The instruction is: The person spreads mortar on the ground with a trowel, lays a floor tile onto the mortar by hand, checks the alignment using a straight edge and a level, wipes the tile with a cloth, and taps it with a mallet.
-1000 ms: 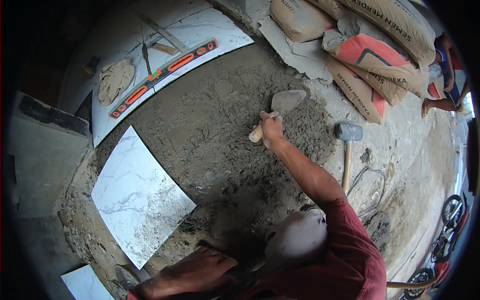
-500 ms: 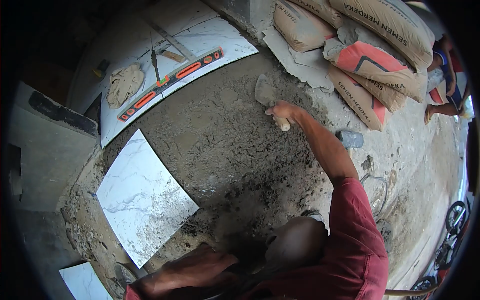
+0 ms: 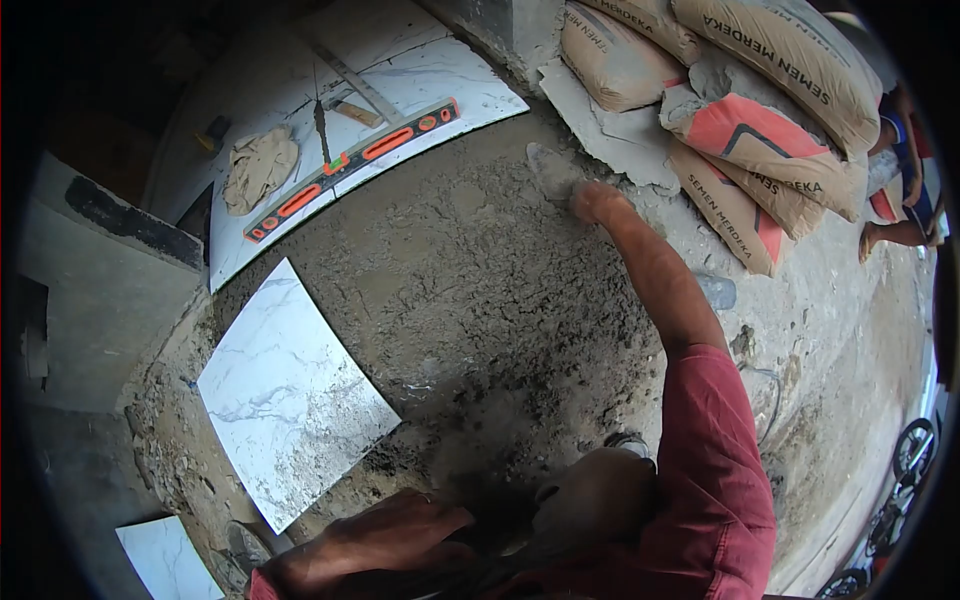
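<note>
Grey wet mortar (image 3: 430,270) makes one broad, rough bed across the middle of the floor, smoother on the far side and darker and crumblier close to the person at work. Along its far left edge run the laid white marbled tiles (image 3: 225,250); they fade into shadow, so I can't count them. Stacked at the far right I make out at least six plump brown paper cement bags (image 3: 785,70), one with a big red panel.

Two more white tiles lie apart from the laid ones: one large grey-veined tile (image 3: 290,400), its near half speckled with mortar, at the left side of the bed, and one partly visible tile (image 3: 170,560) down in the near left corner. One long black spirit level with orange-rimmed slots (image 3: 350,170) rests on the laid tiles by their edge, and one crumpled beige cloth (image 3: 260,170) lies behind its left end.

Two hands are at this spot. The left hand (image 3: 400,535) hangs low near the big loose tile, its fingers curled out of sight; whether it grips anything I cannot tell. The right hand (image 3: 598,200), reaching far out, is closed in a fist around one grey metal trowel (image 3: 551,170), whose blade lies against the mortar at the far right. Smallest is one grey block (image 3: 717,292), half hidden behind the right forearm.
</note>
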Available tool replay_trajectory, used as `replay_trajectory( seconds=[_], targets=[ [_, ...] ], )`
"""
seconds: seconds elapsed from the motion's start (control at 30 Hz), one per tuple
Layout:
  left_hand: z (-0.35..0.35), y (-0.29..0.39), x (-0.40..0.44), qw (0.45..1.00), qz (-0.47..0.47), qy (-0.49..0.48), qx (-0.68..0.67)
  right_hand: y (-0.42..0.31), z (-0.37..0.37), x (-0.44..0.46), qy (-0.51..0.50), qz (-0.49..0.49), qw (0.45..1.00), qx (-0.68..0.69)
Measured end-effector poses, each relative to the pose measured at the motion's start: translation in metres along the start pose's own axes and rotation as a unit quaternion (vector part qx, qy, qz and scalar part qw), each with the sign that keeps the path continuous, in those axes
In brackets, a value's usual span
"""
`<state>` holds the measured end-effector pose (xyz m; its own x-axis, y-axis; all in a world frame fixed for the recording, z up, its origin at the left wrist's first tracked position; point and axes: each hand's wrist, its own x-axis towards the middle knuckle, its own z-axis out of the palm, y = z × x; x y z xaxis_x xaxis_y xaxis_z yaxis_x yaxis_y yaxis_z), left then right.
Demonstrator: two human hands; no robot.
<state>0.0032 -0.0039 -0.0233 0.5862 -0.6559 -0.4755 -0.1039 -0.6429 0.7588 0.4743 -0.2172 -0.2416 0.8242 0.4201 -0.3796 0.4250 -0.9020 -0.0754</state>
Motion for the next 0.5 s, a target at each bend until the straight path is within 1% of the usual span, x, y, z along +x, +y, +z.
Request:
replay_trajectory(
  seconds=[0.03, 0.1, 0.13, 0.2, 0.27, 0.33, 0.4, 0.43, 0.47, 0.5],
  targets=[
    [-0.002, 0.002, 0.0, 1.0, 0.006, 0.017, 0.005, 0.001, -0.008, 0.012, 0.001, 0.0, 1.0, 0.001],
    [-0.001, 0.002, -0.004, 0.999, 0.013, 0.034, 0.005, 0.0, -0.016, 0.025, -0.05, -0.02, 0.996, -0.067],
    [0.002, 0.0, -0.008, 0.999, 0.026, 0.038, 0.014, -0.005, -0.029, 0.01, -0.054, -0.018, 0.996, -0.068],
    [0.004, -0.003, -0.015, 0.998, 0.047, 0.038, 0.023, -0.004, -0.068, -0.028, -0.199, -0.017, 0.977, -0.075],
    [0.005, -0.005, -0.021, 0.996, 0.062, 0.045, 0.046, -0.008, -0.085, -0.081, -0.227, 0.121, 0.966, 0.041],
    [0.007, -0.006, -0.024, 0.994, 0.077, 0.066, 0.038, -0.005, -0.09, -0.122, -0.279, 0.161, 0.946, 0.032],
    [0.007, -0.007, -0.024, 0.992, 0.087, 0.088, 0.033, 0.011, -0.081, -0.141, -0.241, 0.039, 0.966, -0.081],
    [0.007, -0.006, -0.023, 0.996, 0.081, 0.039, 0.015, 0.018, -0.072, -0.151, -0.242, 0.035, 0.966, -0.087],
    [0.007, -0.005, -0.021, 0.997, 0.073, -0.007, -0.004, 0.025, -0.062, -0.159, -0.154, 0.022, 0.988, -0.014],
    [0.006, -0.003, -0.02, 0.998, 0.069, 0.0, -0.011, 0.022, -0.058, -0.165, -0.067, 0.005, 0.996, 0.06]
  ],
)
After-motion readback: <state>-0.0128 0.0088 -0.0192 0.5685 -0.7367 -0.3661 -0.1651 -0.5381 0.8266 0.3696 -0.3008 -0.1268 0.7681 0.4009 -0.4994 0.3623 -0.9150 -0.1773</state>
